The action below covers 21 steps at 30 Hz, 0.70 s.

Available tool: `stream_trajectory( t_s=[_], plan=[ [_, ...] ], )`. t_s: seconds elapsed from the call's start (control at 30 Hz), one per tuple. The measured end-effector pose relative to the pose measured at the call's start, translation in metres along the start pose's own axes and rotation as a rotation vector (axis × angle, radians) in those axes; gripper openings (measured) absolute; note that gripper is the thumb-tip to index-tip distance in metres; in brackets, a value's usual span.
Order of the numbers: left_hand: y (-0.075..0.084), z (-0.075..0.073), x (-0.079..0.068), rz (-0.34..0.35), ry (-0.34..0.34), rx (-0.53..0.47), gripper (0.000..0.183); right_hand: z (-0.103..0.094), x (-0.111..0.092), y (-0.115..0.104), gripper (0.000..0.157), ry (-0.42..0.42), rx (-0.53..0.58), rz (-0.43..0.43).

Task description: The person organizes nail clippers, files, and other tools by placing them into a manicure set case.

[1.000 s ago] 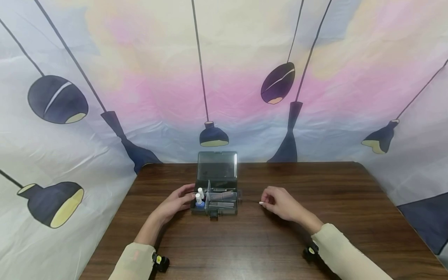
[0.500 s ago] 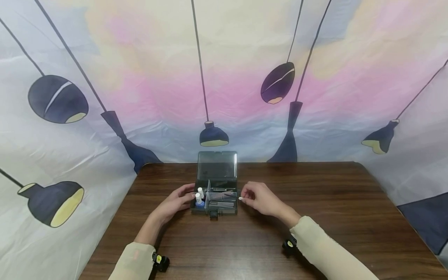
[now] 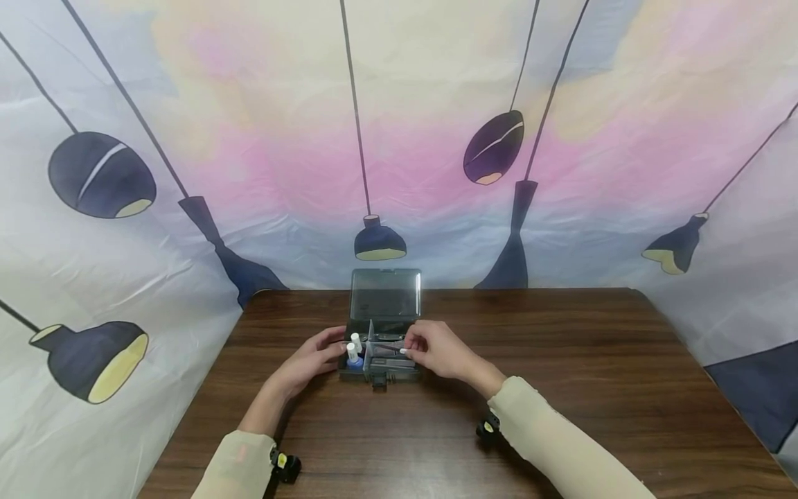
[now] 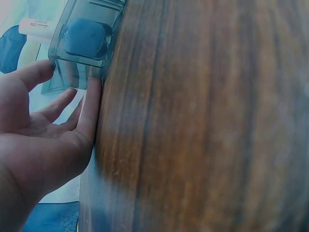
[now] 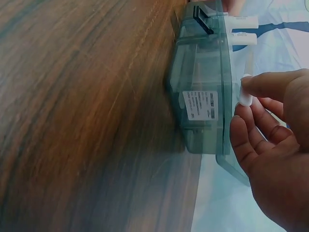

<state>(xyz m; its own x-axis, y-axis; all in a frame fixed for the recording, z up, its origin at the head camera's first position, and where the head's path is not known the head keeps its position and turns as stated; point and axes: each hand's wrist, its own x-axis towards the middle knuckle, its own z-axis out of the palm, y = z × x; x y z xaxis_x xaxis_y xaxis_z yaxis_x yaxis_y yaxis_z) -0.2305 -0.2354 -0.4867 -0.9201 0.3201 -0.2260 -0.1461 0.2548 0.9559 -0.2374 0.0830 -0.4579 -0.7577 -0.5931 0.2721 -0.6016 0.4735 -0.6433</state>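
A translucent grey-green plastic case [image 3: 399, 376] stands on the table with its lid [image 3: 386, 294] raised. My left hand [image 3: 312, 360] rests against the case's left side, fingers fairly straight and touching its wall. Over the right compartments, my right hand [image 3: 442, 352] pinches the white end [image 5: 246, 92] of a slender stick between thumb and fingertips; its thin part points left and its exact kind is unclear. Two white-capped bottles [image 3: 353, 352], like nail polish, stand in the left compartment. The blue body of one bottle [image 4: 87, 37] shows through the wall.
A clear divider [image 3: 371, 333] rises between the compartments, and flat slender items lie right of it. The latch [image 3: 379, 380] hangs at the case's front. Behind the brown wooden table [image 3: 561, 326] hangs a cloth [image 3: 280, 173] printed with lamps.
My right hand has moved left, carrying the stick from the table's right side to above the case. The left hand and the case have stayed in place.
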Motion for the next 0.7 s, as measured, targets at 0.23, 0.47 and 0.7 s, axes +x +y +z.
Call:
stream_trajectory(
  t_s=[0.23, 0.47, 0.7],
  plan=[
    [-0.0005, -0.0009, 0.0007, 0.005, -0.006, 0.0, 0.06, 0.0044, 0.0041, -0.0011, 0.008, 0.014, -0.016, -0.005],
    [-0.001, -0.0015, 0.0005, 0.016, -0.006, -0.003, 0.06, 0.0061, 0.0044, 0.0, 0.008, 0.028, -0.005, 0.017],
    [-0.0021, -0.0019, 0.0012, 0.017, -0.007, -0.004, 0.059, -0.0022, -0.0007, 0.0062, 0.01, 0.079, -0.022, -0.013]
  ],
)
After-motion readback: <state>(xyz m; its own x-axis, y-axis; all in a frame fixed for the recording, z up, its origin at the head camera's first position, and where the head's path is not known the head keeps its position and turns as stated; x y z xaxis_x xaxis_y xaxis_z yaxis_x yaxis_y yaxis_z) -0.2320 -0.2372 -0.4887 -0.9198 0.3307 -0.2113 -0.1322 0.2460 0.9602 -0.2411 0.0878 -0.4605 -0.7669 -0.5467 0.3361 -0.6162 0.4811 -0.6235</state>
